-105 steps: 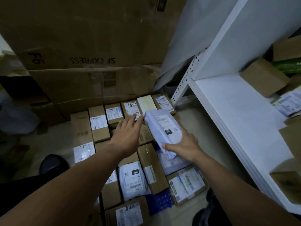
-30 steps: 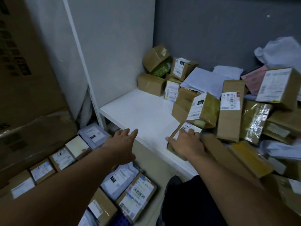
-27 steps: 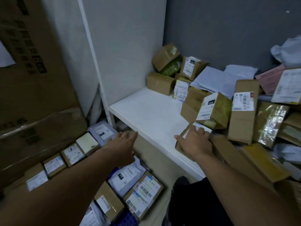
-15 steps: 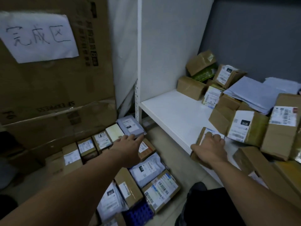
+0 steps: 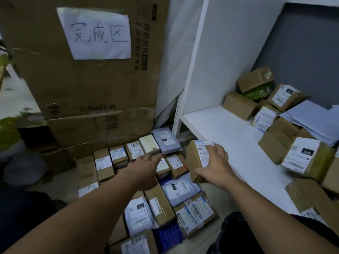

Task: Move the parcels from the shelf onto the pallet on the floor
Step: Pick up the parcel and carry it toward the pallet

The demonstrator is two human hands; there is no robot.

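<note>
My right hand (image 5: pixel 216 165) grips a small brown cardboard parcel (image 5: pixel 194 158) with a white label, held in the air just off the front edge of the white shelf (image 5: pixel 225 132), above the floor. My left hand (image 5: pixel 145 167) reaches out flat, fingers straight, over the parcels on the floor. Several boxes and grey mail bags (image 5: pixel 166 141) lie in rows on the blue pallet (image 5: pixel 167 235). More parcels (image 5: pixel 304 156) are heaped on the right side of the shelf.
Large cardboard cartons (image 5: pixel 88 85) with a handwritten paper sign (image 5: pixel 97 33) stand behind the pallet. A white shelf upright (image 5: pixel 190 70) rises between cartons and shelf. My dark-clothed knee (image 5: pixel 236 233) is at the bottom right.
My right hand has lifted the small brown parcel off the shelf and carried it left over the floor. The view has swung left toward the pallet. My left hand stays stretched over the parcels.
</note>
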